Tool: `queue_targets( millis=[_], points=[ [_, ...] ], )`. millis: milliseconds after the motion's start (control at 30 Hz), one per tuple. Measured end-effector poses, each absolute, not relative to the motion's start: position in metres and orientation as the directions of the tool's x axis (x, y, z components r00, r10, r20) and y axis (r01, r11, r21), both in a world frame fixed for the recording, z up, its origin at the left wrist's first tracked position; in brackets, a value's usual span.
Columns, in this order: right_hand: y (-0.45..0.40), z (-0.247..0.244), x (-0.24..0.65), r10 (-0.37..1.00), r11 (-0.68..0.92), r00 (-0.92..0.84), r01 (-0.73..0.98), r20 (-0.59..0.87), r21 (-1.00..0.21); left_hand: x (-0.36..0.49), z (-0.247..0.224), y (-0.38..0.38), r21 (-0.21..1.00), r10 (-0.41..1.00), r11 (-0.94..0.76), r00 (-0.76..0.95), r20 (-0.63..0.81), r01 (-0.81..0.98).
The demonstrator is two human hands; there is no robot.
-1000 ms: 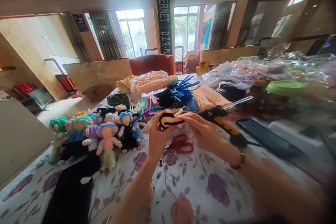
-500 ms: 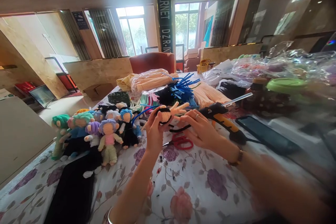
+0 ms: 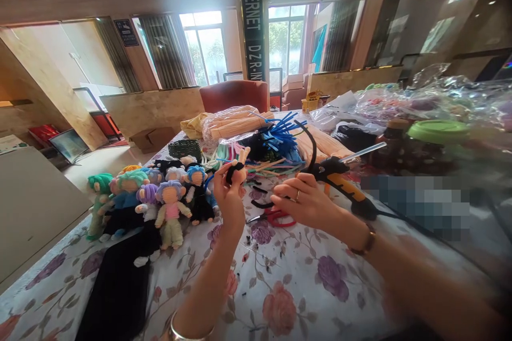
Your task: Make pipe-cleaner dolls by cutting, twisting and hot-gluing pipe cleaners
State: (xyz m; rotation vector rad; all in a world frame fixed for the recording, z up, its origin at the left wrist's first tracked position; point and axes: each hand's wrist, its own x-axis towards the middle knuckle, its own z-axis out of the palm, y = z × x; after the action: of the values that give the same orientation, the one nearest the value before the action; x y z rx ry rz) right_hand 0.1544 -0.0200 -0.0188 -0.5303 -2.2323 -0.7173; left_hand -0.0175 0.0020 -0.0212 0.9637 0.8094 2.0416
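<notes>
My left hand (image 3: pixel 229 194) is closed round a small peach doll piece (image 3: pixel 239 173) with a black band and peach strands sticking up. My right hand (image 3: pixel 300 198) pinches a black fuzzy stem (image 3: pixel 311 144) that curves upward above the fingers. Beneath and between the hands lie red-handled scissors (image 3: pixel 276 217), with short black stem pieces (image 3: pixel 262 204) beside them. Just right of my right hand is a black and yellow glue gun (image 3: pixel 340 184) with a clear stick in its back.
Finished yarn-haired dolls (image 3: pixel 170 213) crowd the left of the flowered tablecloth (image 3: pixel 280 309), by a black flat object (image 3: pixel 114 293). Blue stems (image 3: pixel 282 136) and peach bundles (image 3: pixel 236 123) lie behind. A green-lidded jar (image 3: pixel 438 130) and plastic bags (image 3: pixel 420 98) stand right.
My left hand has moved a little left and tipped the doll piece, its strands now pointing up. My right hand has drawn away from it and now holds up a black stem.
</notes>
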Motion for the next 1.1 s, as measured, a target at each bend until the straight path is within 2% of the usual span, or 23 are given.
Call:
queue_targets(
  millis=[133,300,467,633,733,867,1100],
  points=[
    [-0.009,-0.023,0.158,0.263,0.719,-0.590,0.647,0.763,0.253,-0.017,-0.023,0.002,0.803,0.881,-0.441,-0.365,0.301,-0.401],
    [0.005,-0.028,0.173,0.397,0.790,-0.564,0.611,0.724,0.043,-0.017,-0.022,0.003,0.795,0.905,-0.404,-0.320,0.279,-0.451],
    [0.011,-0.032,0.180,0.448,0.818,-0.564,0.573,0.694,-0.063,-0.017,-0.021,0.004,0.794,0.869,-0.449,-0.409,0.280,-0.411],
    [0.012,-0.036,0.175,0.398,0.855,-0.489,0.505,0.776,-0.120,-0.015,-0.022,0.004,0.752,0.874,-0.471,-0.360,0.327,-0.461],
    [0.010,-0.037,0.167,0.479,0.822,-0.399,0.515,0.782,-0.242,-0.015,-0.024,0.004,0.781,0.890,-0.446,-0.313,0.332,-0.437],
    [0.004,-0.037,0.159,0.559,0.808,-0.343,0.432,0.755,-0.401,-0.015,-0.024,0.003,0.795,0.910,-0.410,-0.263,0.321,-0.448],
    [-0.007,-0.047,0.145,0.652,0.740,-0.166,0.354,0.740,-0.573,-0.011,-0.025,0.001,0.786,0.919,-0.394,-0.195,0.342,-0.477]
  ],
)
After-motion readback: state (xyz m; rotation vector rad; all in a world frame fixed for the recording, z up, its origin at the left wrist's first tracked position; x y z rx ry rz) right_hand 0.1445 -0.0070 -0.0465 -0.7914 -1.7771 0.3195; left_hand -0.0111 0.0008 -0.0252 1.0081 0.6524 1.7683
